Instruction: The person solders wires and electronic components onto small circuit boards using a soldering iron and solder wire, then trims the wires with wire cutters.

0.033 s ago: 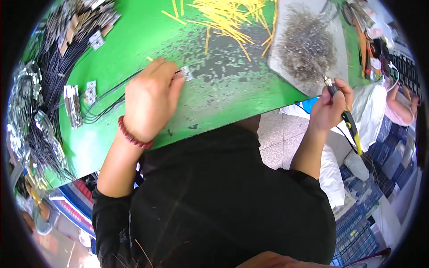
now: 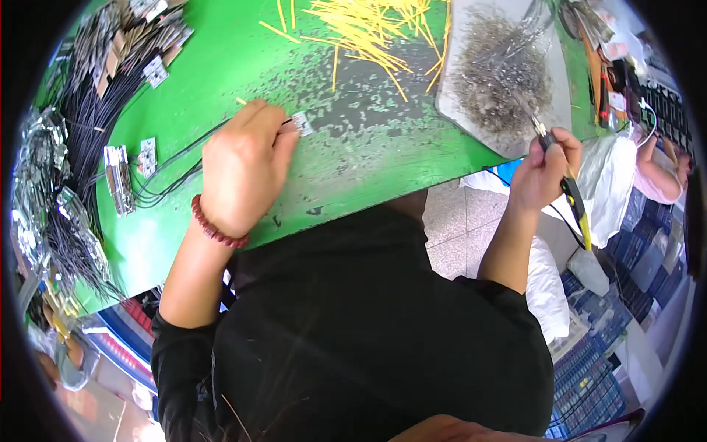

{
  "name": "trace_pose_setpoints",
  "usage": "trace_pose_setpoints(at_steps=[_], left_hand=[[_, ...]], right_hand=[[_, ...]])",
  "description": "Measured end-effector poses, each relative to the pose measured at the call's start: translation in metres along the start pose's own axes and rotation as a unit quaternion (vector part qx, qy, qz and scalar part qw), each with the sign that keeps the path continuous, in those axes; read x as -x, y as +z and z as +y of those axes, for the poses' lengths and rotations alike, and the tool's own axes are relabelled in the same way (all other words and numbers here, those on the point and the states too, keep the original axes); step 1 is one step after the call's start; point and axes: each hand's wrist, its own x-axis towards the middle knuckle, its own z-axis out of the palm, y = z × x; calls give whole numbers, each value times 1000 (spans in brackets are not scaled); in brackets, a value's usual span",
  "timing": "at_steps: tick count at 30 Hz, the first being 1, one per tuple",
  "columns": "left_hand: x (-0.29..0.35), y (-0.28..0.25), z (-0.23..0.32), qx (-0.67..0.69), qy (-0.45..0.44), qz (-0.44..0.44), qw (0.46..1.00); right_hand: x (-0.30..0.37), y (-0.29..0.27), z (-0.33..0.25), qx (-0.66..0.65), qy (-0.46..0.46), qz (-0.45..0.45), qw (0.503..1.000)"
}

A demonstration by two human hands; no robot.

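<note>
Clock = this view, 12 at top. L hand, approx 10, is pressed together: thumb + fingers seem to pinch a blk wire at the edge of a wht board, which pokes past the fingertips at the hand's 2; exact contact is partly hidden. R hand, betw. 2 and 3, closes pen-style round the blk/yel iron, its tip just short of that hand's 12, over the dark shreds on the grey tray; can't tell if it touches them.

Step in hand, prob.: L steadies the board while the tip is at the shreds. Any move from tip to board calls for a swing to 9, raised over the tray's edge, w/ L kept steady.

Around: spare board betw. 9 and 10, silver bundle beside it; wire heap at 10; yel sticks at 12; wht bag near R hand; another person's arm just shy of 3. In the way: tray edge betw. tip + board; loose wires trailing off L hand's 8–9 could snag.
</note>
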Motion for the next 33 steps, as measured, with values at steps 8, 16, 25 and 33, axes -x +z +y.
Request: trace_pose_setpoints(at_steps=[8, 16, 25, 33], left_hand=[[-6, 3, 8, 2, 34, 15, 999], [-7, -2, 3, -1, 27, -7, 1000], [-5, 3, -2, 9, 53, 9, 999], [-4, 3, -7, 4, 41, 7, 999]], right_hand=[[-17, -12, 15, 108, -8, 1, 994], [-15, -14, 23, 56, -35, 20, 998], [56, 54, -7, -32, 9, -194, 980], [75, 94, -1, -45, 72, -310, 947]])
